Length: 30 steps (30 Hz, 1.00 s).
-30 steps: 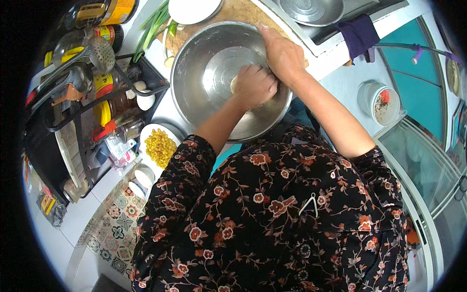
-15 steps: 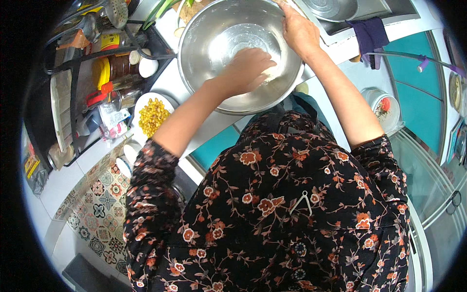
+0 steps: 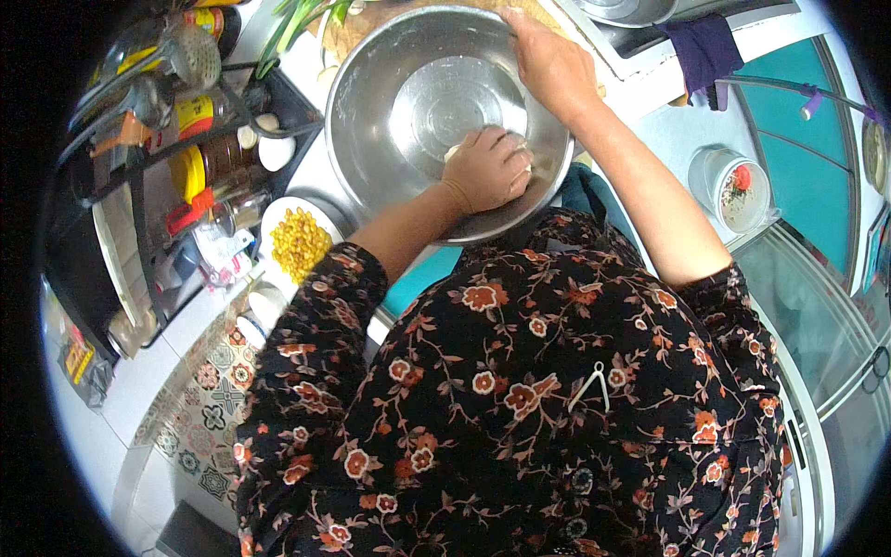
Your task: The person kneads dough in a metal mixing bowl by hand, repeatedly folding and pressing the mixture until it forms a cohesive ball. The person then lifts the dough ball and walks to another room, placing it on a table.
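— Dough (image 3: pixel 453 150): we see only a pale bit of it, low in the bowl (image 3: pixel 371 84) near its front wall, under our left hand (image 3: pixel 487 170).
— That hand is fisted, knuckles pressing down. Our right hand (image 3: pixel 554 65) clasps the bowl's far right rim.
— Since a second ago, our left hand has slid toward the front wall.

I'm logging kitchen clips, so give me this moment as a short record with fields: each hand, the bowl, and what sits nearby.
left hand: fist pressed down on pale dough inside the bowl
right hand: gripping the bowl's far rim
steel bowl: large, round, on the counter
dough: mostly hidden under the fist
nearby: plate of yellow corn kernels to the left, rack of bottles beyond it
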Motion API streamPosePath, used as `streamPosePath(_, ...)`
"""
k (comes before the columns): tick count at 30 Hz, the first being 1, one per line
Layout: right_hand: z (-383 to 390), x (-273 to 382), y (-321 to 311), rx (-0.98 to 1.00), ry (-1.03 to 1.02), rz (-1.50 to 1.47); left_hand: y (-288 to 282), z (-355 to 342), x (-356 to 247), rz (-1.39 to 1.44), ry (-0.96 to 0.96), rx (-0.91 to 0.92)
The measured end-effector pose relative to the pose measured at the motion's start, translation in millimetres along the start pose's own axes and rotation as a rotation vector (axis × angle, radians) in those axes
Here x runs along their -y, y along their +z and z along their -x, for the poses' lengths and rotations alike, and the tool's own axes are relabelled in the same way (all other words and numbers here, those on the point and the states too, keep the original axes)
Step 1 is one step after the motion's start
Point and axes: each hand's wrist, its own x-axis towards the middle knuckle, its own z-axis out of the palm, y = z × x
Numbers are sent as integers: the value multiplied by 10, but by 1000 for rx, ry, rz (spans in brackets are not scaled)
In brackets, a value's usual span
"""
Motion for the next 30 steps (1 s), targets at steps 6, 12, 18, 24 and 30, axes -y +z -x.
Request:
streamPosePath(6,-21,-14,18,-82,-61,-121,176,-226,166,-31,31,-111)
streamPosePath(12,-122,-37,-70,48,-69,-75,229,-581,229,155,-460,-129)
streamPosePath(18,-173,-139,49,14,-76,83,-253,-259,849,657,-917,-566)
streamPosePath(24,-183,-80,-2,163,80,-96,-222,3,918,-42,-987,-432)
streamPosePath(30,-115,-114,99,54,-18,-54,83,-661,529,-343,-787,-215)
